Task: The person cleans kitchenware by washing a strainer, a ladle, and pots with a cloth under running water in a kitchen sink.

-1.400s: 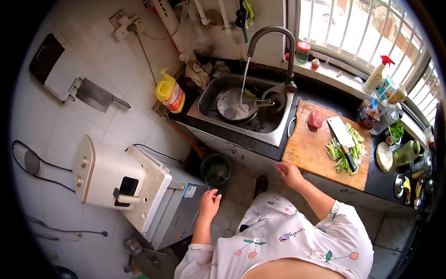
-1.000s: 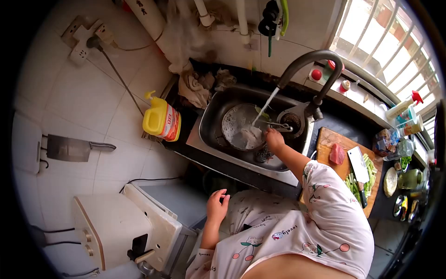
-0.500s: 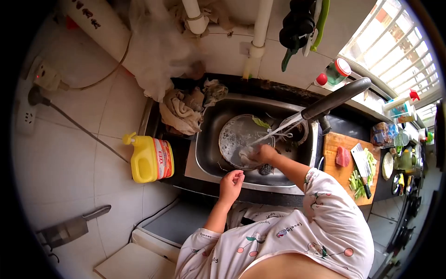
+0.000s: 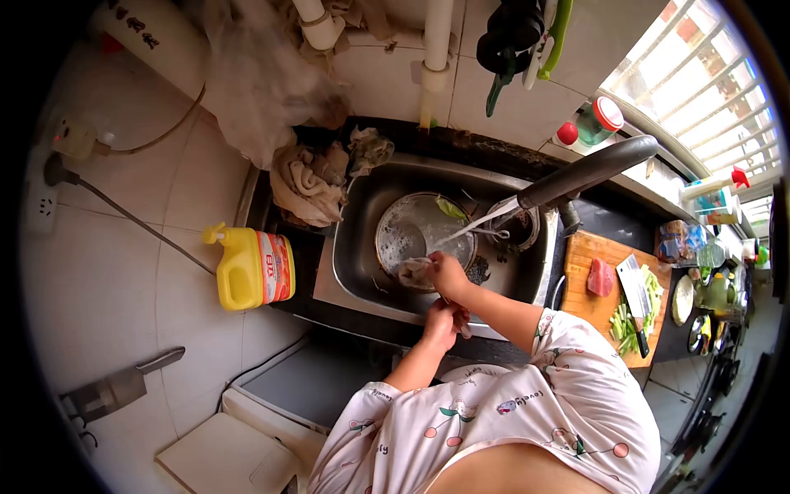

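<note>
My right hand [image 4: 450, 276] is closed on a wet, pale cloth [image 4: 414, 272] over the near rim of a round metal basin [image 4: 387, 262] of sudsy water. Just below it, at the sink's front edge, my left hand [image 4: 441, 324] is closed, its fingers close to my right hand. A small pale bit shows beside the left fingers; what they hold is unclear. Water streams from the faucet [image 4: 588, 171] into the basin, where a green leaf [image 4: 450, 207] lies. A dark scouring pad [image 4: 478, 269] sits beside the basin in the steel sink [image 4: 350, 276].
A smaller round pot [image 4: 527, 239] stands at the sink's right. Crumpled rags [image 4: 306, 185] lie at the left corner, near a yellow detergent jug [image 4: 247, 267]. On the right, a cutting board [image 4: 580, 280] bears meat [image 4: 601, 277], a cleaver [image 4: 632, 284] and chopped green vegetables [image 4: 623, 325].
My right hand has drawn the cloth toward me, from inside the basin to its near rim. My left hand has moved right, up to the right hand. The view has shifted slightly.
</note>
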`<state>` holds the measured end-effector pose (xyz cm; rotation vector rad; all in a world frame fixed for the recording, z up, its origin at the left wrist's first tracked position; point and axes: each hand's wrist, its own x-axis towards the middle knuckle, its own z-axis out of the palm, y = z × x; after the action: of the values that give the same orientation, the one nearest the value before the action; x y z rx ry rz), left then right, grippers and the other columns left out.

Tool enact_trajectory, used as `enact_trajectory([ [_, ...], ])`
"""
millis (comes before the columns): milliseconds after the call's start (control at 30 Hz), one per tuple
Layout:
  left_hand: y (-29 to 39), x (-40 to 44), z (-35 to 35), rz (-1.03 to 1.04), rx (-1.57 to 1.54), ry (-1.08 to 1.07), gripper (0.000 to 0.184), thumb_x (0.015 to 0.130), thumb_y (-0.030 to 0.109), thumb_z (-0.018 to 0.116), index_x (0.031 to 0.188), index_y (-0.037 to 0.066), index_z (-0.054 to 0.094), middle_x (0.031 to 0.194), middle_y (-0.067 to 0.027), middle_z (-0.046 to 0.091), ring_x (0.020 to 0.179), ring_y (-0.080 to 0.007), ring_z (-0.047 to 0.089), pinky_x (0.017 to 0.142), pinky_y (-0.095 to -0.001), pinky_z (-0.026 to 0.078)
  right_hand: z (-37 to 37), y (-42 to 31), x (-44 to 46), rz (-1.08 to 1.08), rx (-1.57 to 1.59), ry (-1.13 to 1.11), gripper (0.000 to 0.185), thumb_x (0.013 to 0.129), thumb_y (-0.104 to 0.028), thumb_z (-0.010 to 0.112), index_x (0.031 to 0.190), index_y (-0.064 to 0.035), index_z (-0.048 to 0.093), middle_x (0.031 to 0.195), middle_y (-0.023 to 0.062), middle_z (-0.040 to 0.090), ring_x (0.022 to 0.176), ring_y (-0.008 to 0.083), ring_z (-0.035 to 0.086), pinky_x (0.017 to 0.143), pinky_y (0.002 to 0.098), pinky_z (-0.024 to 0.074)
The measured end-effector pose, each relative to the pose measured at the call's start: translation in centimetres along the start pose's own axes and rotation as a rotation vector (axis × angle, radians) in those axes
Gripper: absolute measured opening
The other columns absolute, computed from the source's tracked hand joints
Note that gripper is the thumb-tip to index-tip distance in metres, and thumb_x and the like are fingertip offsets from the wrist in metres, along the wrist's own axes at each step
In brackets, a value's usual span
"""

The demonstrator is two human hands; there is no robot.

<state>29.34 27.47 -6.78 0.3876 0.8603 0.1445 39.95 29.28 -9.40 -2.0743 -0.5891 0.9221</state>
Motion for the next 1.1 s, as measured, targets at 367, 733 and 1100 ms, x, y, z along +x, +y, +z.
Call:
enact_trajectory([
  [367,3.0,-7.1,-5.8,0.262,0.961,0.255,0.022,0.089,0.011,0.042,0.108,0.005,0.052,0.062,-0.0030,0.047,0.046,-0.0101,0.040,0.041,-0.0237,0.033,-9.5,-4.8,-6.3,-0.237,0.820,0.206,0.010,0.088,-0.008,0.049,0.097,-0.0027,0.047,0.078,-0.0029,0.050,0.068,0.0046,0.045,0.060,0.0188,0.0379],
  [733,8.7,-11.1,-3.3,-0.036,0.519,0.253,0.029,0.092,0.011,0.036,0.119,0.007,0.045,0.056,0.0058,0.030,0.043,-0.0017,0.023,0.036,-0.0177,0.020,-3.0,1.8,1.1,-0.458,-0.860,0.199,0.022,0.076,-0.012,0.055,0.095,-0.0041,0.061,0.106,0.0127,0.055,0.099,0.0284,0.052,0.078,0.0366,0.0460],
  [1100,8.4,-9.5,-3.6,-0.131,0.430,0.253,0.026,0.093,0.013,0.036,0.117,0.008,0.045,0.055,0.0060,0.029,0.041,-0.0022,0.023,0.036,-0.0189,0.020,-2.6,-0.9,2.0,-0.528,0.051,0.289,0.051,0.062,0.003,0.061,0.108,-0.0047,0.043,0.096,0.0202,0.049,0.092,0.0382,0.049,0.079,0.0404,0.0427],
])
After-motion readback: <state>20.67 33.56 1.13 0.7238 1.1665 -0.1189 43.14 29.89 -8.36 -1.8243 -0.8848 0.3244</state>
